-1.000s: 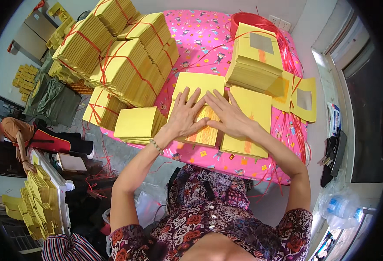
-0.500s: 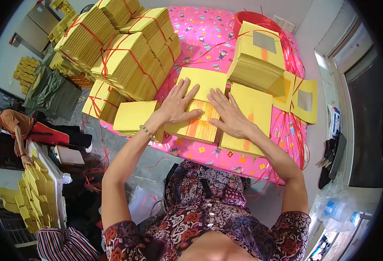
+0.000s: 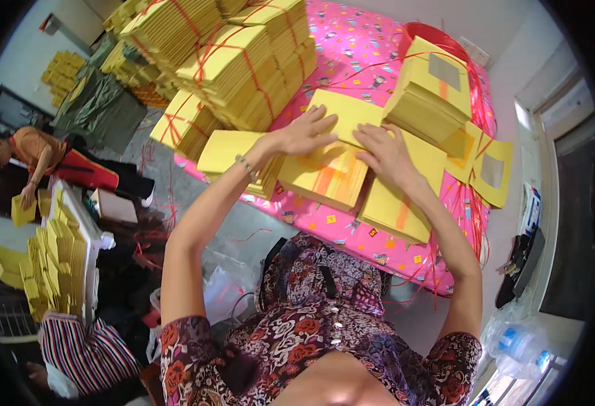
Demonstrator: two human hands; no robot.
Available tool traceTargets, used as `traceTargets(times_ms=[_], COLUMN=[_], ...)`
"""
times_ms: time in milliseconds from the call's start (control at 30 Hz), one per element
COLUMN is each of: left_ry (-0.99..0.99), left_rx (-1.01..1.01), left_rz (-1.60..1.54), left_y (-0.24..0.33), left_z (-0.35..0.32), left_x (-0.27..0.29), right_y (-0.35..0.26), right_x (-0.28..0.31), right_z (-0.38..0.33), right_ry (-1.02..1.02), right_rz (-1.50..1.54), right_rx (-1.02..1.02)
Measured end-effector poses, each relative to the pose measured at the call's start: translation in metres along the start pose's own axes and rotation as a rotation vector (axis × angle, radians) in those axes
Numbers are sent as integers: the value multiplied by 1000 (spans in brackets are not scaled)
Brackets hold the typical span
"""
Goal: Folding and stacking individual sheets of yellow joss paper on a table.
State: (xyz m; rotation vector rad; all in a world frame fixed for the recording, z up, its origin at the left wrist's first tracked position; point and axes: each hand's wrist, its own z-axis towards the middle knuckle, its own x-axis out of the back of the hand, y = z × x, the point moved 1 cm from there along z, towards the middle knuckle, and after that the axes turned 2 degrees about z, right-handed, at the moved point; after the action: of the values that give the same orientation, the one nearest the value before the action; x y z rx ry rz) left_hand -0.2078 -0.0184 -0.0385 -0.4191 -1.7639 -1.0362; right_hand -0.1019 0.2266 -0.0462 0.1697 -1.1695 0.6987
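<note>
A thick stack of yellow paper sheets with an orange printed band [image 3: 324, 181] lies on the table in front of me. Over its far left part hovers or rests my left hand [image 3: 303, 132], fingers stretched and spread, a beaded bracelet on the wrist. At the far right corner of that stack, my right hand [image 3: 388, 152] lies with fingers apart and slightly bent, holding nothing visible. Its fingertips reach a plain yellow stack [image 3: 348, 108] just behind. To the right sits another banded yellow stack [image 3: 409, 193]; to the left, a plain one [image 3: 226, 150].
Yellow bundles tied with red string [image 3: 243, 68] are piled at the far left of the pink patterned table cover [image 3: 351, 34]. A tall yellow stack [image 3: 429, 88], a red basin [image 3: 432, 37] and loose red strings [image 3: 476, 95] occupy the right. A co-worker [image 3: 60, 159] stands at a side table.
My left hand has lifted its fingers somewhat and turned more sideways. My right hand has drawn its fingers in at the stack's far corner. The whole view has shifted.
</note>
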Motion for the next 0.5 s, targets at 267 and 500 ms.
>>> traceTargets(times_ms=[267,500], left_ry=[276,437], left_rx=[126,540], left_rz=[-426,-324], left_y=[7,-5], left_z=[-2,-1], left_x=[30,23], right_y=[10,0], right_x=[-3,1], right_z=[9,12], right_ry=[125,245], right_rz=[-108,-108], right_rx=[132,47])
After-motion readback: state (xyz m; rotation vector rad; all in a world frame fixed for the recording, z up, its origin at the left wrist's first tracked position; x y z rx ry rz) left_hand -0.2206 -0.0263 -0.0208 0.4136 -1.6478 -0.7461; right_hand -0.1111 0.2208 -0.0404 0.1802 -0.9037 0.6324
